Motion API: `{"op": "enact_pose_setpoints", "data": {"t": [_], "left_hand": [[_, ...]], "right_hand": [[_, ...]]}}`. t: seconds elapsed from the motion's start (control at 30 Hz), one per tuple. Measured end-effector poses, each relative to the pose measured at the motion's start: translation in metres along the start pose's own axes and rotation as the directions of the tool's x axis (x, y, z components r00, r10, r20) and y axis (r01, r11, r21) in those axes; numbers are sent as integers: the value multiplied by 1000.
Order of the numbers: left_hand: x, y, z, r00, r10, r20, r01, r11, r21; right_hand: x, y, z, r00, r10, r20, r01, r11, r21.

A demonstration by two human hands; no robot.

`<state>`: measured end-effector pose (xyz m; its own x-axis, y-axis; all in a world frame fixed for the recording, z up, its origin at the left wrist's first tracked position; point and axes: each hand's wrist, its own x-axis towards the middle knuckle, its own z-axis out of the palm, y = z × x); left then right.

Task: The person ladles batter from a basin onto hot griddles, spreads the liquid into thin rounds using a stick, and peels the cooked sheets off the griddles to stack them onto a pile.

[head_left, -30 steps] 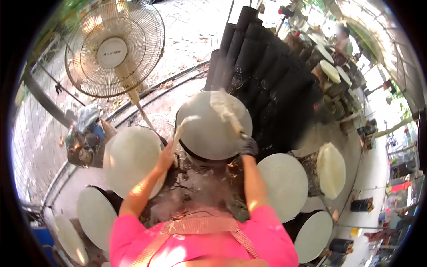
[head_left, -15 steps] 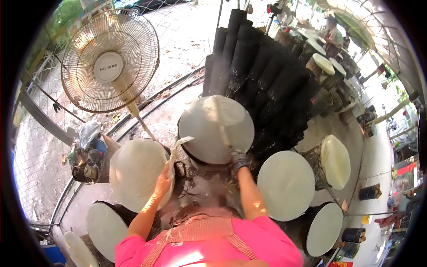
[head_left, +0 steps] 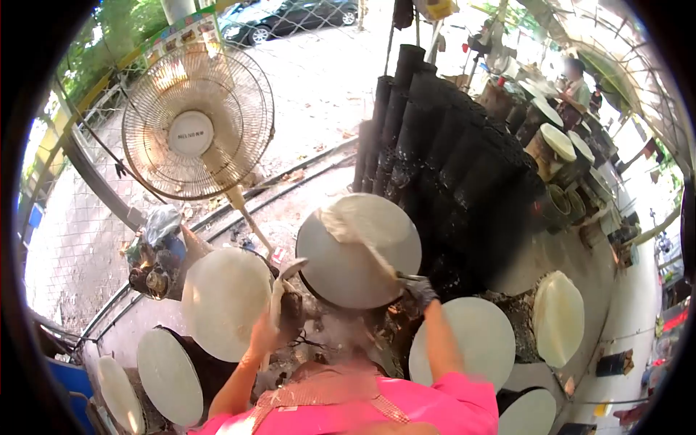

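Note:
My right hand (head_left: 420,291), in a dark grey glove, grips the handle of a long pale spreader (head_left: 373,254). Its far end lies across a round griddle (head_left: 333,272), where a lighter whitish patch (head_left: 380,221) covers part of the upper surface. My left hand (head_left: 264,339) is bare and closed around the batter-coated handle of a ladle-like tool (head_left: 293,268), its rounded head tilted up near the griddle's left edge. Beside that hand is a round pan with a pale sheet (head_left: 226,304) on it. Another pale-topped round pan (head_left: 464,341) sits under my right forearm.
A standing fan (head_left: 192,134) is at the left. Dark cylinders (head_left: 435,138) are stacked behind the griddle. More pale round pans (head_left: 170,375) stand on both sides, including one with a lifted-looking sheet (head_left: 558,319). A person (head_left: 576,90) stands at the far right.
The view has tilted, so the scene sits lower. The spreader has swung leftward over the griddle. My left hand's tool has turned, showing a rounded head.

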<state>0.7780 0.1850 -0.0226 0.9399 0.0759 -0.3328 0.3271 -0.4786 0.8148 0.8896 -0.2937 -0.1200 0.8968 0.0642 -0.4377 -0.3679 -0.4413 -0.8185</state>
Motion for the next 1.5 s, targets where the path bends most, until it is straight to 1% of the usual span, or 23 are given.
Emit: {"op": "enact_pose_setpoints", "data": {"t": [0.03,0.07,0.13,0.17,0.2,0.33,0.37,0.4,0.47,0.57,0.73,0.77,0.8,0.83,0.87,0.9,0.93,1.1,1.2,1.27,1.3,1.37,1.5], "left_hand": [[-3,-3,-2,1000,16,-4,-17,998,-53],[-6,-5,-4,999,33,-8,-33,994,-106],[-38,44,-5,984,-126,127,164,922,-351],[-41,43,-3,966,-194,173,249,882,-400],[-43,47,-4,957,-205,205,277,858,-434],[-63,59,-7,937,-190,293,328,765,-554],[-72,64,-10,932,-198,304,346,735,-584],[-78,66,-12,924,-208,319,369,704,-607],[-84,65,-13,914,-264,309,403,685,-607],[-87,53,-11,876,-355,325,481,620,-619],[-99,36,-13,866,-362,344,494,518,-699],[-104,30,-13,869,-359,340,488,512,-707],[-109,26,-15,869,-362,338,488,511,-708],[-113,26,-17,879,-320,355,472,474,-743],[-113,25,-17,861,-349,370,497,428,-755],[-114,21,-16,840,-381,388,524,376,-764],[-118,18,-17,816,-415,402,546,325,-772],[-124,7,-16,828,-410,383,532,357,-768],[-134,25,-17,838,-436,329,506,393,-768],[-140,24,-17,845,-419,333,496,378,-782],[-144,24,-19,841,-420,342,504,375,-778],[-146,29,-13,852,-428,302,484,422,-767],[-146,4,-14,761,-488,428,625,374,-686]], "right_hand": [[19,-7,-9,989,144,-27,-139,981,132],[31,-4,-32,948,319,-11,-269,817,510],[4,-69,-23,947,242,-212,-135,896,423],[19,-62,-14,981,192,-30,-171,926,337],[31,-54,7,973,-204,-108,203,979,-19],[-32,-67,0,992,-11,129,-51,884,465],[-24,-78,-16,974,-212,86,188,955,231],[-9,-94,-33,966,227,122,-243,962,129],[20,-87,-46,989,145,-13,-109,800,590],[41,-88,-27,942,229,247,-286,932,223],[5,-37,-27,962,-136,237,123,990,70],[-7,-65,-35,965,-117,235,42,952,303],[20,-67,-40,984,-72,165,42,983,178],[65,-34,-42,991,54,120,-92,937,337],[30,-111,-40,1000,6,27,-19,850,526],[35,-134,-43,972,189,137,-221,934,282],[57,-122,-35,954,197,225,-240,953,183],[24,-51,-7,950,-28,310,-2,995,96],[2,-53,-36,903,-169,395,24,938,347],[28,-90,-28,942,-311,127,204,829,520],[26,-134,-26,990,-81,118,23,904,428],[63,-147,-29,977,62,202,-108,968,227],[55,-69,-32,853,-82,515,142,987,-77]]}}
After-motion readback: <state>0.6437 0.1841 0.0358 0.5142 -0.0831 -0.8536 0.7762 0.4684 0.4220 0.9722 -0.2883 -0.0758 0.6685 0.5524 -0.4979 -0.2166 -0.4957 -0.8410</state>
